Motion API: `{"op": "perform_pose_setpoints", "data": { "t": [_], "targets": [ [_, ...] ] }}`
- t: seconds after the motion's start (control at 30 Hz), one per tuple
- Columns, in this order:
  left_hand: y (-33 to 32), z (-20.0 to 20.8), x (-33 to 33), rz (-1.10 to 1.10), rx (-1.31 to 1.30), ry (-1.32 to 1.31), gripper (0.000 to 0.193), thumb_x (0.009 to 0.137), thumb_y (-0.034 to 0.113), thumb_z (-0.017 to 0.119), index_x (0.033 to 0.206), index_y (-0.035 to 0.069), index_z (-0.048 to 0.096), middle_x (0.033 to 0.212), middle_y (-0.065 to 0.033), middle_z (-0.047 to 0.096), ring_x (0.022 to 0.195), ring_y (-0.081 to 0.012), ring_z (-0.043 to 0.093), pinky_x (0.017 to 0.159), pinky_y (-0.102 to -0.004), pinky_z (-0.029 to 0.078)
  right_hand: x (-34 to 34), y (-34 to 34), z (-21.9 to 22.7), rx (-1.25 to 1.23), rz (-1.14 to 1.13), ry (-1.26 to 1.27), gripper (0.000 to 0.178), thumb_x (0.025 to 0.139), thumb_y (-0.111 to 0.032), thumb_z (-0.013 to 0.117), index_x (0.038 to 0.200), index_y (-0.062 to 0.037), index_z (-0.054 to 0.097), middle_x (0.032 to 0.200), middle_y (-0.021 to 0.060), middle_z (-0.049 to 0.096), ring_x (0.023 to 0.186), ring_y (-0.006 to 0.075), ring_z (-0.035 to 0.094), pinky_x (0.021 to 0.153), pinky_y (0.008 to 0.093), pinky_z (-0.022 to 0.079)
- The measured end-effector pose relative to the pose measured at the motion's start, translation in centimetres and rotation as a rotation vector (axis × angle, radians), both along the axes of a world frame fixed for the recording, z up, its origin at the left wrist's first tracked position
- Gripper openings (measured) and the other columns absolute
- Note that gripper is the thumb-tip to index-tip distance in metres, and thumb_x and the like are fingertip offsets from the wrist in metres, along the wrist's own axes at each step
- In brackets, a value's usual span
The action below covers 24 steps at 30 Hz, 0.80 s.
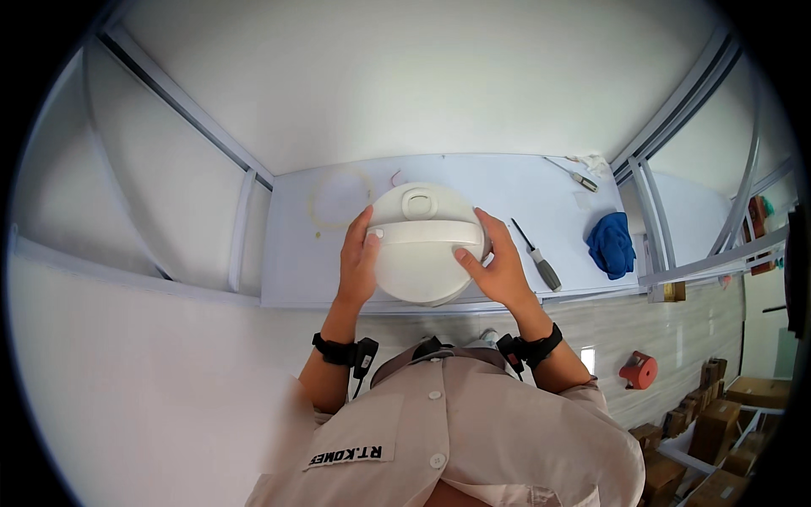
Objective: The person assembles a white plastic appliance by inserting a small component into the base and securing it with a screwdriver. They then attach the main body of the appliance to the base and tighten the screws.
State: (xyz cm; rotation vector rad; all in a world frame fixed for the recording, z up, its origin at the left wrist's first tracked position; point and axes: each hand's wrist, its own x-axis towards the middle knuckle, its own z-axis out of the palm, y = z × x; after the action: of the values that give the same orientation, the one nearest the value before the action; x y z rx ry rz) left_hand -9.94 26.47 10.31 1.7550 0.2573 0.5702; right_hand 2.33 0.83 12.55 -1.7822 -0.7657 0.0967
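Observation:
A rounded, cream-white appliance that looks like a rice cooker (422, 275) is at the front middle of the table, seen from above. A broad handle band runs across its top, and a round vent sits on the far side. My left hand (358, 260) holds its left side, thumb near the left end of the band. On the opposite side, my right hand (500, 264) grips it with the thumb resting on top near the band. The fingers of both hands are partly hidden round the sides.
The pale table (296, 262) has a metal frame at both sides. On its right lie a grey-handled screwdriver (546, 270), a blue cloth (611, 246) and another screwdriver (583, 181). A red stool (639, 371) and cardboard boxes (715, 429) stand on the floor at right.

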Motion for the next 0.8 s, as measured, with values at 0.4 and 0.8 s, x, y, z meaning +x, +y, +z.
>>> {"op": "perform_pose_setpoints", "data": {
  "t": [0.4, 0.8],
  "targets": [
    [-1.2, 1.2, -0.2, 0.03, -0.158, 0.098, 0.083, 0.088, 0.008, 0.083, 0.161, 0.004, 0.044, 0.15, -0.0158, 0.058, 0.134, -0.0239, 0.058, 0.112, -0.0381, 0.049, -0.2, 0.5, -0.1, 0.026, -0.012, 0.074, 0.071, 0.093, -0.022, 0.083, 0.151, 0.0024, 0.051, 0.142, 0.023, 0.06, 0.124, 0.0317, 0.064, 0.096, 0.0403, 0.056],
    [-2.5, 0.6, 0.1, 0.172, -0.07, 0.033, 0.081, 0.087, 0.009, 0.083, 0.16, 0.007, 0.048, 0.148, -0.0157, 0.06, 0.134, -0.0249, 0.059, 0.113, -0.0398, 0.049, 1.3, 0.8, -0.8, -0.023, -0.044, 0.027, 0.072, 0.095, -0.024, 0.081, 0.155, -0.001, 0.049, 0.144, 0.0208, 0.055, 0.125, 0.0307, 0.062, 0.093, 0.0398, 0.057]
  ]
}}
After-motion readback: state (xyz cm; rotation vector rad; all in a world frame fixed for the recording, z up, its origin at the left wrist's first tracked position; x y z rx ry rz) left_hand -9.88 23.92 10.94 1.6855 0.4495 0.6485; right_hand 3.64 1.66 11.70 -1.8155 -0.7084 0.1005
